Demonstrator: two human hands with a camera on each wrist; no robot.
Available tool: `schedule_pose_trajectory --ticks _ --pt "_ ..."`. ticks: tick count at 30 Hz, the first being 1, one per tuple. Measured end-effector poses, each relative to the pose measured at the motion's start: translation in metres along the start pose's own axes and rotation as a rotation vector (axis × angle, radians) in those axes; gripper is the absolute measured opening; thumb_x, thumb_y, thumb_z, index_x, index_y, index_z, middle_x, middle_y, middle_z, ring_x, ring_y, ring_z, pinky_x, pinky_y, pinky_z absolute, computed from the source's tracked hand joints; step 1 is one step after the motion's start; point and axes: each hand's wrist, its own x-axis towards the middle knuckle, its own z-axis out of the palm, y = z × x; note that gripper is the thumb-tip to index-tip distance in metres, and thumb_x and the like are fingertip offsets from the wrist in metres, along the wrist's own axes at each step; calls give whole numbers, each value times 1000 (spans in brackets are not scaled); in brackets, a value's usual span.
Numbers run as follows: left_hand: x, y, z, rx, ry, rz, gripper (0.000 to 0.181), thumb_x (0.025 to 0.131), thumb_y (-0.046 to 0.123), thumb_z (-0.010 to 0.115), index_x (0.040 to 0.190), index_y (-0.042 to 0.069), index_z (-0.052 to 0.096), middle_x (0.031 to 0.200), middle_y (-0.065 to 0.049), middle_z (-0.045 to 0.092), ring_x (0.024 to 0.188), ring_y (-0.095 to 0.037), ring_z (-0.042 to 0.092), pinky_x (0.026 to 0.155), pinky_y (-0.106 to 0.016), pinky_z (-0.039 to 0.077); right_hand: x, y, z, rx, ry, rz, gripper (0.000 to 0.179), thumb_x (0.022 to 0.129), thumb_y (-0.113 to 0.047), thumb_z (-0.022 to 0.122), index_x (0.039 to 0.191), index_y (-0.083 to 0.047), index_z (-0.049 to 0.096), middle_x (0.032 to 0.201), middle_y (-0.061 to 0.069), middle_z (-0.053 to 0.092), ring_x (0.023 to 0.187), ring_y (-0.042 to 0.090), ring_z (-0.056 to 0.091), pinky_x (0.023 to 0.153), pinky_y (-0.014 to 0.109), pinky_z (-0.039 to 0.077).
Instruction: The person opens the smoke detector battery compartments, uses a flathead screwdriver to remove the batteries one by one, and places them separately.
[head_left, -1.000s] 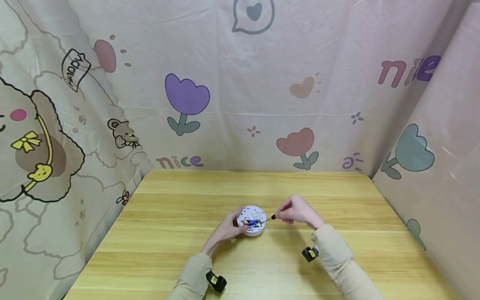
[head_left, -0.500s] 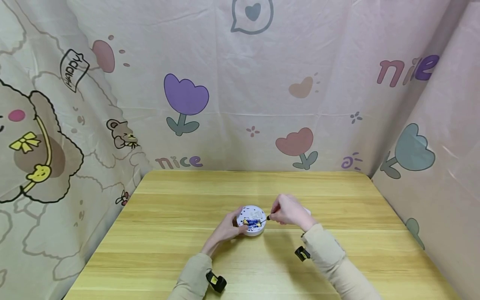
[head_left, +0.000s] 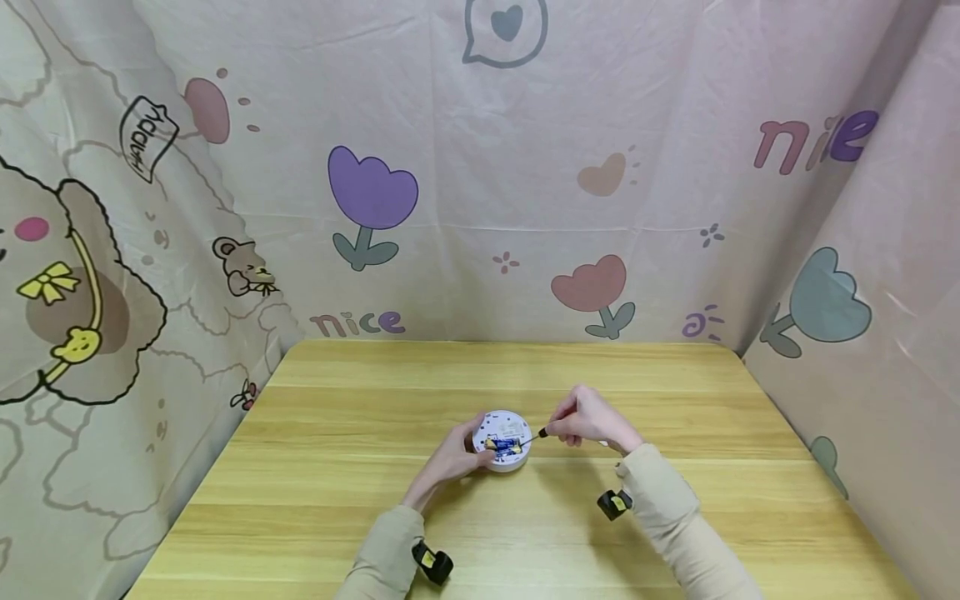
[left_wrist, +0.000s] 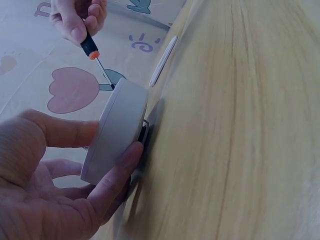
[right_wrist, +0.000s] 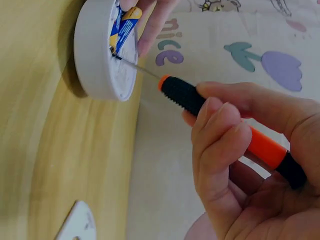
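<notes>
Currently, white round plastic device (left_wrist: pixel 116 132): over yellowish wooden table (head_left: pixel 375 400) (contact unclear); prob. light, stiff, bit slippery; we hold best by side.
L hand (head_left: pixel 452 456): grips device's side.
R hand (head_left: pixel 591 418): holds slim black-orange screwdriver (right_wrist: pixel 182 94), tip near blue-yellow cylindrical battery (right_wrist: pixel 125 30).

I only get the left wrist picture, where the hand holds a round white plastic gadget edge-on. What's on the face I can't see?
Observer: In the right wrist view, a blue-and-yellow cylindrical battery shows at the face of the round white plastic gadget.
Visitor: And the screwdriver with a metal shaft and black-and-orange handle: where is its tip?
Observer: Right by one end of the battery; whether they touch, I can't tell.
Visitor: What's the back of its handle like? Fingers hide it from me.
Observer: Orange, then black at the very end, held in the right hand.
</notes>
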Motion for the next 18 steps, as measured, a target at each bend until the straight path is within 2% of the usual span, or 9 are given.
schedule_pose_trajectory --ticks 6,8,10,12,15,18 --pt "1 -1 0 6 5 0 75 75 7 66 137 -3 26 140 -24 31 127 -36 34 109 -50 22 1 15 -6 107 -10 33 12 74 -13 70 71 -1 70 58 20 61 43 16 53 51 49 52" --pt "1 -1 0 14 9 7 74 74 6 66 137 -3 27 140 -24 31 128 -36 32 110 -50 21 1 19 -8 119 -12 43 12 74 -14 70 70 -2 70 58 21 61 44 17 54 52 49 52" --pt "1 -2 0 27 10 18 74 74 5 66 137 -5 27 140 -25 31 128 -37 32 109 -51 21 1 23 -9 134 -16 43 14 73 -14 71 72 -1 70 58 19 62 44 16 54 51 47 53" --pt "1 -2 0 47 12 29 74 74 5 66 136 -5 27 140 -25 32 127 -37 33 108 -51 25 2 28 -10 158 -19 49 16 73 -15 71 75 1 70 57 16 62 44 14 53 48 38 53" --pt "1 -2 0 56 2 24 74 75 4 65 137 -5 25 138 -28 33 120 -38 42 96 -46 42 0 33 -10 212 -23 54 20 73 -15 71 79 5 69 56 9 61 45 12 52 44 26 50" --pt "0 -3 -1 55 2 17 74 75 5 65 137 -4 24 137 -29 34 116 -35 45 87 -38 50 -2 37 -11 260 -30 57 22 74 -15 71 83 6 68 58 6 62 47 11 53 43 20 47"
